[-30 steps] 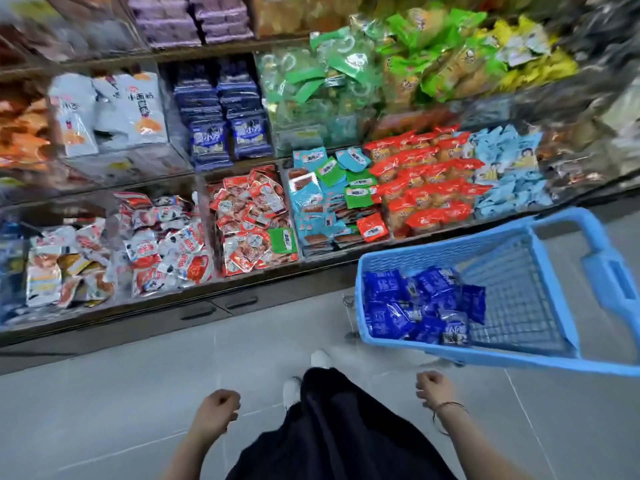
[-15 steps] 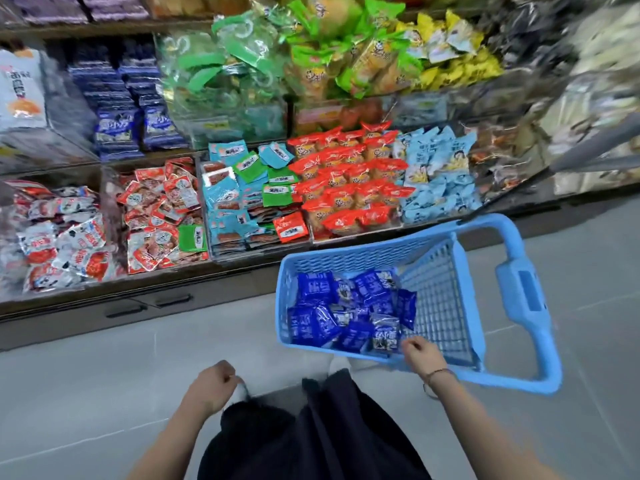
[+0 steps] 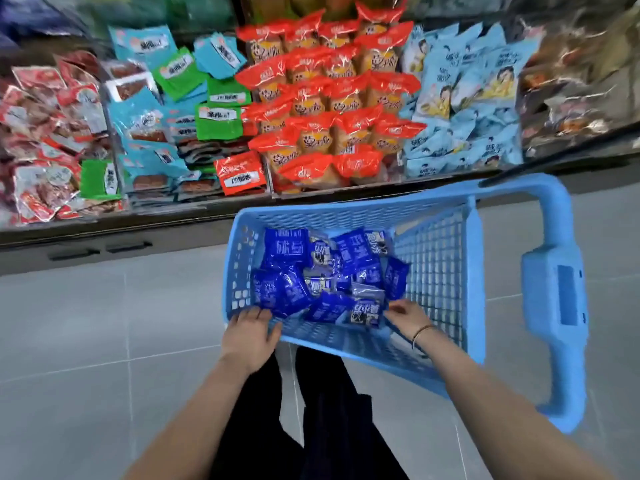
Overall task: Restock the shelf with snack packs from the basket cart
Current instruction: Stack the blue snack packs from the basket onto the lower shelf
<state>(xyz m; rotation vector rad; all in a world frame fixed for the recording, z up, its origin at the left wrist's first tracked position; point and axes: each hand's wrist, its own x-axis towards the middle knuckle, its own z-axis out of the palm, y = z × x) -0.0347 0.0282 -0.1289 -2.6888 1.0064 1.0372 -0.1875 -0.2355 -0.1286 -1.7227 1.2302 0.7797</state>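
Now the left hand is joining the right hand in the light-blue plastic basket cart, spreading over its near rim; whether the right is pinching anything, I cannot tell. Dark-blue foil snack packs are lying piled inside, so picking is probably starting.

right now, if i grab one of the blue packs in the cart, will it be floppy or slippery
Probably light and a bit floppy: the blue packs look small, flat and crumpled, lying tilted against each other in the basket cart. Likely somewhat slippery too, since their film wrappers show glossy highlights.
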